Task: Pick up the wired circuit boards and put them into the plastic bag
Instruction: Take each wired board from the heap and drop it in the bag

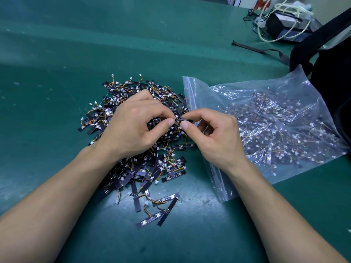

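Observation:
A heap of small black wired circuit boards (133, 173) with orange-yellow wires and white plugs lies on the green mat. Over its middle, my left hand (133, 124) and my right hand (214, 133) meet. Both pinch the same black circuit board (187, 121) between thumb and forefinger, one at each end. Just right of the heap lies a clear zip plastic bag (275, 114), its zip edge facing the heap, with many boards inside. Much of the heap is hidden under my left hand and forearm.
The green mat (57, 92) spreads far to the left and back. A black bag (334, 76) stands behind the plastic bag at the right edge. A black box with white cables (284, 23) and a black strap (256, 47) lie at the back right.

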Demonstrator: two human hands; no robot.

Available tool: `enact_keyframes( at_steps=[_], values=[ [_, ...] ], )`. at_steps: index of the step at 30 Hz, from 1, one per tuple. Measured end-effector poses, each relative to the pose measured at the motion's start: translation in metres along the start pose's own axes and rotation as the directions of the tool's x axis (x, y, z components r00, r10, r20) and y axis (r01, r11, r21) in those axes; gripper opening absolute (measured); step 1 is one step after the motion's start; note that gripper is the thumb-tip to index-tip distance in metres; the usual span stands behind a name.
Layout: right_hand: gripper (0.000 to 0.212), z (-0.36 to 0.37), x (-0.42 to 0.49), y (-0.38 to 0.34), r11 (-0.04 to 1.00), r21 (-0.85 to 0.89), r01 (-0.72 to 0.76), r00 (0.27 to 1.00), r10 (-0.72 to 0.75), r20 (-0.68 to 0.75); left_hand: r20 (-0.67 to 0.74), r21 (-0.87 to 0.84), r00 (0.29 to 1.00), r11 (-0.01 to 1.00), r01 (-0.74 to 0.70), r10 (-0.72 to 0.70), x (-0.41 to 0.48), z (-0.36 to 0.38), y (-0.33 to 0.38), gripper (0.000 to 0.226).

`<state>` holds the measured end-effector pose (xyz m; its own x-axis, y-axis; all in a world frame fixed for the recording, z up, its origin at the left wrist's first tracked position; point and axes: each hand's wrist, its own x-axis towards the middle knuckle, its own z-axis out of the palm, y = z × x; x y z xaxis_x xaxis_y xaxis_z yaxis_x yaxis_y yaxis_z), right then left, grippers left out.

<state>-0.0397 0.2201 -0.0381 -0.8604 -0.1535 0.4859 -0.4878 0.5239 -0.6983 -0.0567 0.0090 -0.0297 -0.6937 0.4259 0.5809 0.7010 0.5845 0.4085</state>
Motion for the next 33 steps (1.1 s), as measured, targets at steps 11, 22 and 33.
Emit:
enact_keyframes(
  at_steps=[11,22,33],
  values=[
    [0.007,-0.0004,0.0010,0.0013,0.998,-0.041,0.053,0.999,-0.053,0.014,0.012,-0.023,1.000,1.000,0.001,-0.001,0.0001,-0.0012,0.0029,0.012],
    [0.007,-0.0011,0.0005,-0.0025,1.000,-0.012,0.000,1.000,0.000,0.028,0.002,-0.010,1.000,1.000,-0.013,0.013,0.0003,-0.0006,0.0029,0.009],
    [0.007,-0.0004,0.0011,0.0020,0.998,-0.044,0.051,0.999,-0.051,0.016,0.021,-0.018,1.000,1.000,0.009,-0.009,-0.0001,-0.0009,0.0021,0.011]
  ],
)
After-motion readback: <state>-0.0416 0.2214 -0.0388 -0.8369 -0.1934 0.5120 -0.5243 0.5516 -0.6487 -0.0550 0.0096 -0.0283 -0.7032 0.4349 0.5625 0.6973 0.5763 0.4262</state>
